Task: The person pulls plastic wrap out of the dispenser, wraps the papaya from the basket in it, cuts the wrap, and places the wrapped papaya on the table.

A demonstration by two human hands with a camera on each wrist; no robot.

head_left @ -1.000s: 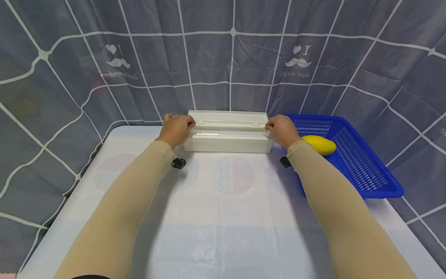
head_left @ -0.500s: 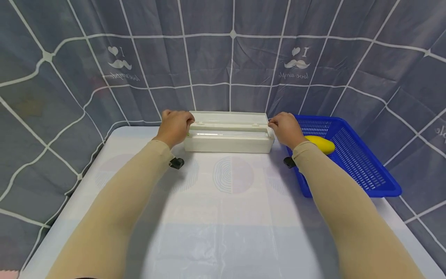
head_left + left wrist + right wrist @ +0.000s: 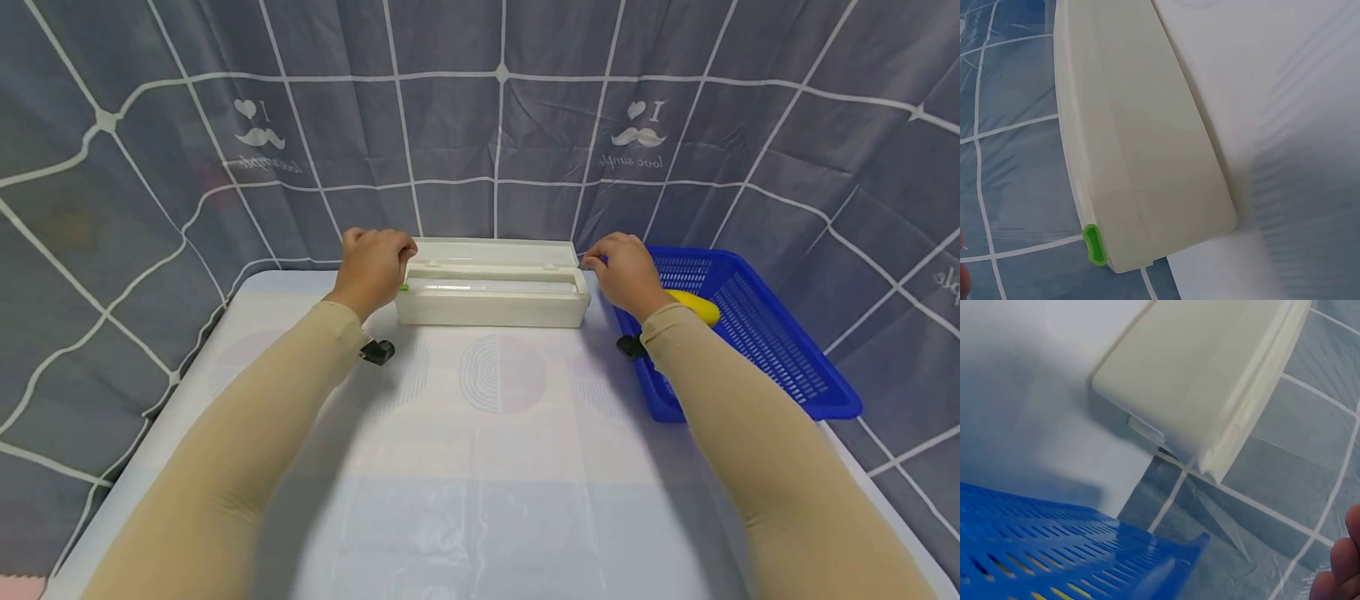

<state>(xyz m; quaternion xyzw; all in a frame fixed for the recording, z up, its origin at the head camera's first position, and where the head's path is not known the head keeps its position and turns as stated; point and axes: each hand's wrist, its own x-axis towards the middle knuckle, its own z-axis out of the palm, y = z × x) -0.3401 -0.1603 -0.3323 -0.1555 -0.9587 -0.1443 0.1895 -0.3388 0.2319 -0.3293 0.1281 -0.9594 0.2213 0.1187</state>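
A long white box stands at the back of the table in the head view, its lid tipped up at the rear. Inside lies a pale, shiny roll, and a small green tab shows at the left end. Clear cling film with creases shows beyond the box in the right wrist view. My left hand and right hand are just off the box's two ends, thumbs against curled fingers, seemingly pinching the film's edge. The wrist views show only a few fingertips, so the grip itself is hidden.
A blue perforated basket sits on the right side of the table, partly under my right forearm. A yellow rounded item lies in it. A grey gridded curtain hangs close behind the box and along both sides.
Both hands have risen slightly and moved a little farther apart. More of the roll and the green tab now show in the box, which has stayed in place.
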